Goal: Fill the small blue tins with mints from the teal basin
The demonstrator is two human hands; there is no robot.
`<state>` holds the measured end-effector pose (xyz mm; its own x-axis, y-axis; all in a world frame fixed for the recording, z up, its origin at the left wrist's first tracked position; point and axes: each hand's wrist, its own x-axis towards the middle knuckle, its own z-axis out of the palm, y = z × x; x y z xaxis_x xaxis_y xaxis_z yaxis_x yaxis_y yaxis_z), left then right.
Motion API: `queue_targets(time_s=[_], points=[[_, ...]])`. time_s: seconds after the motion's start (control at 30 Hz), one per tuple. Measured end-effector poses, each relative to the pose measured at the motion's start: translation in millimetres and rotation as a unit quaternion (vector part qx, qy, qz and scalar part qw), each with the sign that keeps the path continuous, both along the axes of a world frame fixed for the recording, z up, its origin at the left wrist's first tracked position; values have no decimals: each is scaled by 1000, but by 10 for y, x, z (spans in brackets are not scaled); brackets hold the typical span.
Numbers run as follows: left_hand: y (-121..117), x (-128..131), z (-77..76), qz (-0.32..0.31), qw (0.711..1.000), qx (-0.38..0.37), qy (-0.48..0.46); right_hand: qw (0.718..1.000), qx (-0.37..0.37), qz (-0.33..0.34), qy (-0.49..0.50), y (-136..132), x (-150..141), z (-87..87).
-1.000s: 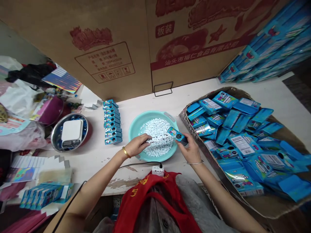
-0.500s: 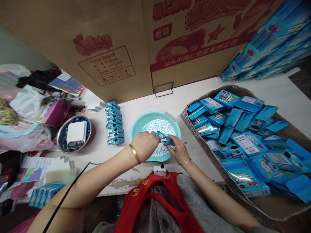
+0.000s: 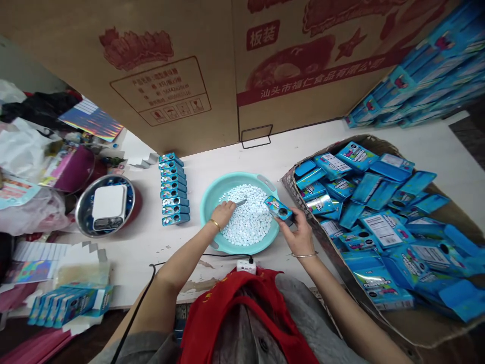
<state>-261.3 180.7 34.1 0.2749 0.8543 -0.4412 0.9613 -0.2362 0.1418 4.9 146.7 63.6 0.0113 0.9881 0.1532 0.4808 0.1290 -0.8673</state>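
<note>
From here I see the left hand [image 3: 224,213] pinching a slim grey scoop [image 3: 241,203] low over the white candies [image 3: 248,222], while the right hand [image 3: 301,235] grips a blue candy box [image 3: 275,205] at the turquoise basin [image 3: 209,199]'s right rim, round window upward, presumably so spills fall back; the row of matching boxes [image 3: 174,194] sits left, likely for easy reach

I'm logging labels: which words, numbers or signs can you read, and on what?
"板装": red tag on the large carton.
"汕头市福仁食品有限公司": red band below it.
Handling symbols: the carton's framed panel; its print is blurred.
Too small or blurred: red logos, blue box in the right hand, other blue boxes, scale's display.
</note>
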Motion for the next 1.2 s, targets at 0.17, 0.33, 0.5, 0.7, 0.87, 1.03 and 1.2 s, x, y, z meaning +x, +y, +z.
queue_targets(time_s=[0.17,0.33,0.5,0.7,0.87,1.03,1.2], points=[[-257,126,-192,-34,995,-50,-83,999,-18,-37,33,-25,81,-2],[-452,214,-198,-43,982,-86,-161,997,-28,-41,57,-40,84,7],[-492,103,155,-6,947,-99,-306,998,-13,-38,50,-56,98,45],[-389,-82,1005,-11,953,-69,-296,999,29,23,-40,-81,10,29],[-237,52,1600,-76,982,-61,-165,988,89,107,-63,-100,-176,-63],[-158,369,1985,-112,992,-60,26,980,132,135,-70,-129,-322,-63],[-209,638,2288,-141,984,-50,95,980,130,141,-60,-149,-369,-85]])
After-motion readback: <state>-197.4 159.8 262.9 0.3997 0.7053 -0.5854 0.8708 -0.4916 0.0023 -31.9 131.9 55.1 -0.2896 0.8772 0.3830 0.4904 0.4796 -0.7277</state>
